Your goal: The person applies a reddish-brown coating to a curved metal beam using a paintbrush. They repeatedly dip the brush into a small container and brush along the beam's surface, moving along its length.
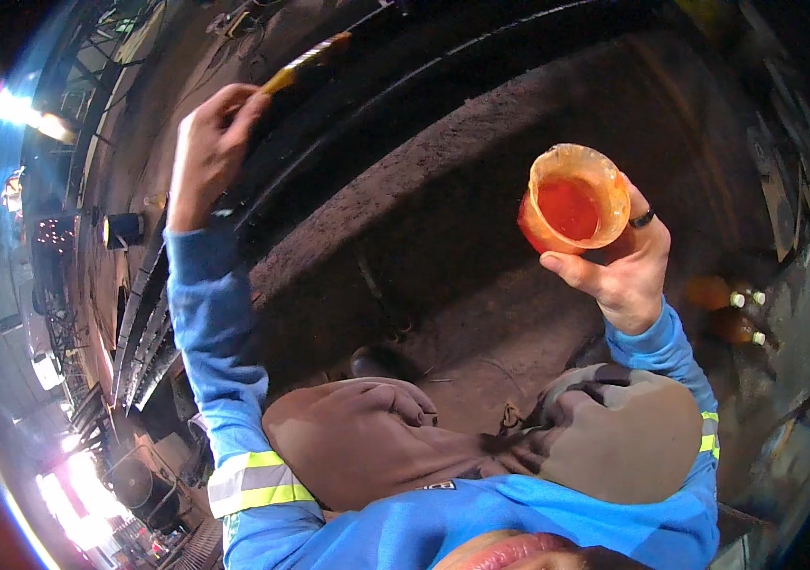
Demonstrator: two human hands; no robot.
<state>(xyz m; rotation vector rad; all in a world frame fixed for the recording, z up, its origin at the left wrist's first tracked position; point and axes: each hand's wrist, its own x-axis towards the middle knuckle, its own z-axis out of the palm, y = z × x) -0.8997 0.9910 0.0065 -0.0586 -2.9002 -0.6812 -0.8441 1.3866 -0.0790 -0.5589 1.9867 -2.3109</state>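
Dim workshop with a dirt floor [481, 218] and long black steel beams [348, 104]: a thin yellow-handled brush [305, 62], light and stiff, is pinched by the left hand [207, 152] against the beam, while a soft orange plastic cup of red paint [574, 201], probably slippery, is gripped around its side by the right hand [623, 266].

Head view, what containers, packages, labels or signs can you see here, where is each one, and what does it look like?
Cut-off plastic cup: held in the right hand, round, translucent orange, red-orange liquid inside.
Two bottles: on the ground right of that hand, amber with white caps, lying down.
Small label: on the brown trousers by the blue sleeve, pale rectangle, too small to make out.
Signs or screens: none visible.
The left hand holds a yellow-handled brush, not a package.
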